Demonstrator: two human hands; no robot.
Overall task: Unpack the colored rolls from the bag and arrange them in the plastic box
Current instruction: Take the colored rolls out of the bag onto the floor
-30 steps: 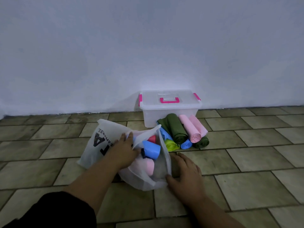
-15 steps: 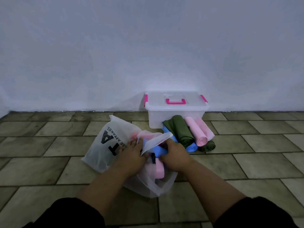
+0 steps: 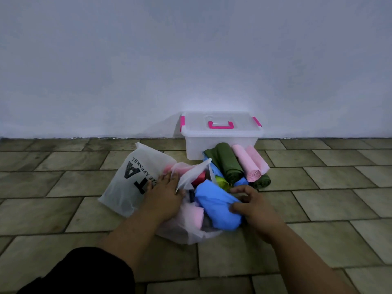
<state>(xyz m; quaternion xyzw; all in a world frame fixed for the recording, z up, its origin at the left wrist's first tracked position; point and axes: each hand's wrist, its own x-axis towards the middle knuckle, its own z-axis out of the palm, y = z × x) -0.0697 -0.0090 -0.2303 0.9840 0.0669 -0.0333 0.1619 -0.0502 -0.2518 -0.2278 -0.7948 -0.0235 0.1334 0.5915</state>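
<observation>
The right hand (image 3: 253, 205) grips a blue roll (image 3: 214, 203), fingers curled over its right side, with the roll lying half out of the mouth of the white bag (image 3: 127, 187) on the tiled floor (image 3: 328, 198). The left hand (image 3: 164, 193) lies flat on the bag at about 9 o'clock from the roll, fingers spread and pressing the plastic down beside the opening; it pins the bag rather than closing around anything. Inside the bag a pale pink roll (image 3: 196, 217) shows at 7 o'clock from the blue one, and something red (image 3: 199, 177) sits at 11 o'clock. Black letters are printed on the bag's flat left part.

At 12 o'clock from the hands stands the clear plastic box (image 3: 220, 143) against the wall (image 3: 191, 60), its lid on, with a pink handle (image 3: 220, 125) and pink clips. Leaning at its front is a pile of rolls: a dark green roll (image 3: 228, 164), 2 pink rolls (image 3: 247, 164), a yellow-green roll (image 3: 222, 181) and a smaller blue roll (image 3: 240, 181), touching one another, at 1 o'clock from the bag's mouth
</observation>
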